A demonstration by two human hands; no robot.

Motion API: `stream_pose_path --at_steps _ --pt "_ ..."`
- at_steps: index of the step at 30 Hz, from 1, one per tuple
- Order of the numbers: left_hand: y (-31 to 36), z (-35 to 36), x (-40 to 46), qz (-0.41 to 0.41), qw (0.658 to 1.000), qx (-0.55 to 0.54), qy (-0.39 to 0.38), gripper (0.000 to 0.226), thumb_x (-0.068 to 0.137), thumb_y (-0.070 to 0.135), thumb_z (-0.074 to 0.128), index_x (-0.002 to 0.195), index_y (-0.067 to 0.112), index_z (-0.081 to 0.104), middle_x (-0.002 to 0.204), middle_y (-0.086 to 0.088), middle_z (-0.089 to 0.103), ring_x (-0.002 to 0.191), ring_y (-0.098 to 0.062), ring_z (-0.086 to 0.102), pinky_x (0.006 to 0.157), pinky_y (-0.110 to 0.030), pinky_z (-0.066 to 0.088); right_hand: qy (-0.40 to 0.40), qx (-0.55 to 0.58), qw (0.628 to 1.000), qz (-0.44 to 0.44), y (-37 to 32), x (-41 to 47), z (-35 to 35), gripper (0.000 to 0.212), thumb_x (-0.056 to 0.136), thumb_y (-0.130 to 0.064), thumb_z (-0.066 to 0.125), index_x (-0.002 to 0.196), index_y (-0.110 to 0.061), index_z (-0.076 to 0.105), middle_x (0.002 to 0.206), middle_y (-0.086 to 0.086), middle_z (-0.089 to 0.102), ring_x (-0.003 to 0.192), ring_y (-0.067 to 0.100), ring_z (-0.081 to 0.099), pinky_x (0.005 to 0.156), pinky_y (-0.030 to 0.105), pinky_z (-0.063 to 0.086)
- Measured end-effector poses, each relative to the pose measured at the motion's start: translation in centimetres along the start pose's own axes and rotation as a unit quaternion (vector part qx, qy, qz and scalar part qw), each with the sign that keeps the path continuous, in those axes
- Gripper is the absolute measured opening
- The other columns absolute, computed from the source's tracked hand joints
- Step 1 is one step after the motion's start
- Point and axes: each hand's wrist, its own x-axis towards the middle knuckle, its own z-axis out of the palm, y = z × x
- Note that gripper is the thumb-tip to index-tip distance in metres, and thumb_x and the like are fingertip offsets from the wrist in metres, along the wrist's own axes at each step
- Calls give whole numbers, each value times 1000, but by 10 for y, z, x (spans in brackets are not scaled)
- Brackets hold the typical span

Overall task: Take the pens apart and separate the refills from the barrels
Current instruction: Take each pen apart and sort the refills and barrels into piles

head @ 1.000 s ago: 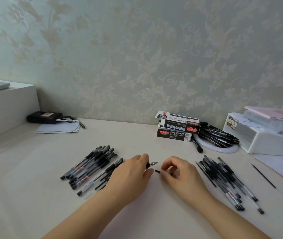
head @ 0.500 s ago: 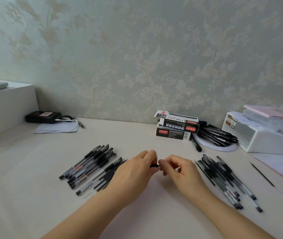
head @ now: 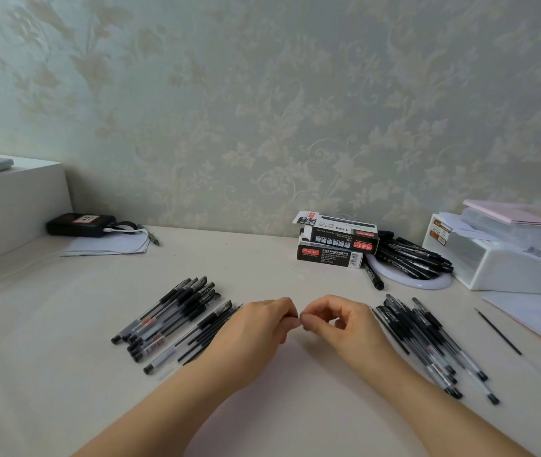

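My left hand (head: 256, 328) and my right hand (head: 345, 324) meet fingertip to fingertip over the middle of the table. Between them they pinch one black pen, almost wholly hidden; only a dark sliver shows at the left fingertips. A row of black-capped clear pens (head: 167, 315) lies to the left, with thin black refills (head: 210, 331) beside it, partly under my left wrist. Another heap of pens (head: 427, 341) lies to the right of my right hand. One loose refill (head: 498, 331) lies further right.
Two stacked pen boxes (head: 335, 242) stand at the back, next to a white round dish (head: 420, 282) of black pens. A white container (head: 499, 258) with papers sits at the right, a black device (head: 78, 224) with a cable at back left, a white box (head: 9, 199) at far left.
The hands have closed together. A second ago a gap showed the pen tip and a small dark part between them; now the fingertips touch and hide the pen.
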Motion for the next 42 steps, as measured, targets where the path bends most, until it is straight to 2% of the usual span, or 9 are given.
stream_pose_path --at_steps 4,9,15,23,26,33,36,39,42 --pt "0 -1 0 2 1000 -11 14 16 99 34 45 93 23 54 77 9 58 71 -11 52 68 -36 47 -6 18 1000 -5 0 -1 3 18 84 -23 74 92 -37 67 92 -14 69 69 6 53 60 16 40" --pt "2 -1 -1 12 999 -26 21 15 98 33 47 94 21 56 80 8 59 75 -13 54 71 -38 47 18 -15 1000 7 3 0 3 19 90 -42 63 78 -29 70 78 -7 71 76 16 62 75 39 49" --pt "1 -1 -1 12 999 -25 27 15 98 33 47 95 22 55 82 10 57 76 -13 53 71 -38 47 6 7 1000 -14 4 0 2 16 87 -21 71 90 -36 70 90 -16 69 68 6 52 58 16 38" --pt "-1 3 -2 36 998 -28 37 16 96 41 49 106 29 49 84 11 59 71 -4 52 65 -25 45 4 -7 1000 -3 5 0 3 10 88 -38 67 81 -31 70 78 -3 68 69 27 50 63 28 41" --pt "-3 2 -3 54 998 -20 31 20 93 41 55 106 34 41 84 11 58 66 3 48 55 -14 34 4 4 1000 -2 5 0 2 6 87 -31 70 86 -37 71 80 -6 67 64 12 46 57 19 37" --pt "-4 2 -2 66 996 -7 54 9 95 34 52 96 33 44 88 11 56 71 -6 49 62 -30 45 2 20 1000 -15 4 0 2 16 86 -21 73 90 -37 71 85 -15 70 66 2 50 56 13 38" --pt "-4 2 -2 69 996 -8 60 4 96 35 49 94 32 47 87 11 53 72 -9 48 64 -31 44 17 37 999 -2 1 1 3 6 86 -36 71 91 -37 69 90 -12 72 79 10 62 65 19 45" --pt "-3 2 -2 70 996 -15 60 5 96 36 49 96 32 51 88 11 54 73 -8 49 64 -29 44 12 11 1000 -2 1 0 4 30 82 -61 58 82 -33 69 80 -8 72 79 15 64 74 37 49" --pt "-2 2 -2 69 996 -17 56 6 96 36 48 96 32 51 88 12 55 73 -7 49 62 -27 43 8 -7 1000 -5 2 0 4 20 88 -49 62 80 -31 69 77 -7 70 76 19 60 71 40 47"
